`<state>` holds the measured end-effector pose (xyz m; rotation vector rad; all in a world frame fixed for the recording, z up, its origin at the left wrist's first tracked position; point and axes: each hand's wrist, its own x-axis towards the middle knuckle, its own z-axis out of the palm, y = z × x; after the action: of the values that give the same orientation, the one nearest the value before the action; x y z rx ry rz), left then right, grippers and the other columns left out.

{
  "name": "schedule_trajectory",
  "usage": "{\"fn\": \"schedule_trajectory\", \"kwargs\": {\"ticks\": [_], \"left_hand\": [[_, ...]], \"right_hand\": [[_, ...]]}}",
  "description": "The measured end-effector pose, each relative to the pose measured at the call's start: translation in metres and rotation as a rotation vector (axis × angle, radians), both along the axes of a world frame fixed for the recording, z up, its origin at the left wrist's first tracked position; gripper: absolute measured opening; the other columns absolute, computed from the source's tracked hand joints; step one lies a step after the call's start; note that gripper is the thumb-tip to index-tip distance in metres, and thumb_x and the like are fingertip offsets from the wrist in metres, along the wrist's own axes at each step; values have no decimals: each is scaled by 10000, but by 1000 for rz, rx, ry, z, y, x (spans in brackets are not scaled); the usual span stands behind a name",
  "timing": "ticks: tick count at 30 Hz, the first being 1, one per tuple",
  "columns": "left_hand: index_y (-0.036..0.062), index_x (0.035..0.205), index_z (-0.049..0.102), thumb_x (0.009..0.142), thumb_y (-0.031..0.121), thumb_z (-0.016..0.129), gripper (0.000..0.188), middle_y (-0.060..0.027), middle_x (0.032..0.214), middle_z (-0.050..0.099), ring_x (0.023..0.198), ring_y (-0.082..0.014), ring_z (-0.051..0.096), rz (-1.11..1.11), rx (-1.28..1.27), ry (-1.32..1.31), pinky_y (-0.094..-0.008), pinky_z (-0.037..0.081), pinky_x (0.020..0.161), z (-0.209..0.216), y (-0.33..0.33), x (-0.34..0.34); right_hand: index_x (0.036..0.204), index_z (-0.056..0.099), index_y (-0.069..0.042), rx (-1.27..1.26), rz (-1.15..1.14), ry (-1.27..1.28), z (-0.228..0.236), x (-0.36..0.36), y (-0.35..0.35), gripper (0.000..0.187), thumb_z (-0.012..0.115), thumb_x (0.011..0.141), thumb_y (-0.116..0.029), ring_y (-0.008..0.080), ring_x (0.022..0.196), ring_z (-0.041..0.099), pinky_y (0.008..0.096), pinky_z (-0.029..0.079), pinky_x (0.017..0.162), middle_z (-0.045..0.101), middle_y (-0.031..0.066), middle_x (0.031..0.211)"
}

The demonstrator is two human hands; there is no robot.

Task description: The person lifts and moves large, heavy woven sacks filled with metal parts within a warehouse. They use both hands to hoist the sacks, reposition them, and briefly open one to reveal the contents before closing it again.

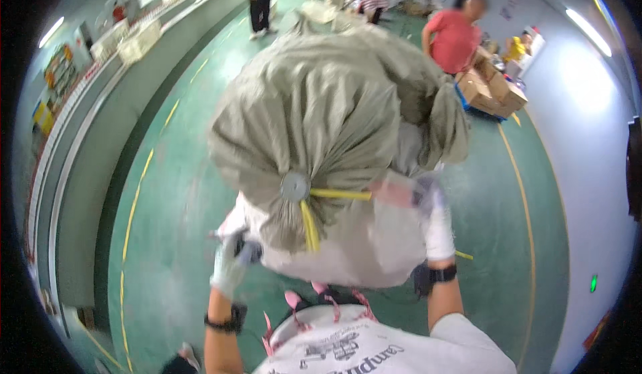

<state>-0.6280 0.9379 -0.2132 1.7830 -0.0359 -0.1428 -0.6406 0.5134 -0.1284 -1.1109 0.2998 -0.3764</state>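
Note:
A large grey-green woven sack (321, 100) fills the middle, its gathered mouth facing me. A round grey disc (295, 187) with yellow strap ends sits at the gather. Beneath it lies a bulging white sack (361, 247). My left hand (231, 264), in a white glove with dark fingers, is curled at the white sack's left side; what it grips is hidden. My right hand (436, 217), gloved too, is raised at the right side of the sacks. Its fingers are blurred beside a smeared pinkish patch (393, 191), which I cannot make out.
A long conveyor-like counter (87, 153) with white bins (139, 42) runs along the left. At the far right, a person in red (455, 40) stands by open cardboard boxes (491, 90) on a blue base. Other people are farther back. Yellow lines mark the green floor (167, 240).

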Motion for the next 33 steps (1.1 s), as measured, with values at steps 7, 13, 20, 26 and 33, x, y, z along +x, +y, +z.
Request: {"fn": "schedule_trajectory", "kwargs": {"ticks": [7,13,20,26,33], "left_hand": [[30,1227,543,912,54,538,316,-105,936,649,736,-144,575,-312,-523,262,-276,488,663,51,-56,-49],[65,1156,562,909,85,557,249,-72,920,604,795,-154,558,-574,-637,334,-294,475,723,39,-139,-60],[43,1199,523,899,44,541,300,-66,1068,597,977,-160,577,-838,-602,600,-312,484,893,25,-282,-120],[33,1314,454,922,71,555,407,-87,1137,600,1009,-147,579,-1044,-282,451,-294,491,873,-2,-469,-194],[-12,1245,568,933,201,624,381,-72,1029,667,900,-102,585,-1235,42,585,-268,488,818,-32,-665,-274]], "right_hand": [[1384,402,-13,-179,801,37,-43,-68,111,508,588,942,-182,191,1179,502,312,376,1038,528,84,1297],[1506,191,-4,-61,602,70,-58,-132,97,843,697,887,-270,195,1247,425,315,322,1073,456,93,1346],[1488,261,-17,-572,378,170,-78,-216,-27,764,647,906,-327,305,1153,555,352,422,990,550,225,1258],[1432,375,-9,-642,199,326,-95,-315,-200,602,592,937,-272,326,1132,572,376,440,974,570,212,1231],[1377,438,-32,-426,-73,294,-99,-407,-376,609,683,837,-167,279,1045,576,375,453,940,570,160,1149]]}}
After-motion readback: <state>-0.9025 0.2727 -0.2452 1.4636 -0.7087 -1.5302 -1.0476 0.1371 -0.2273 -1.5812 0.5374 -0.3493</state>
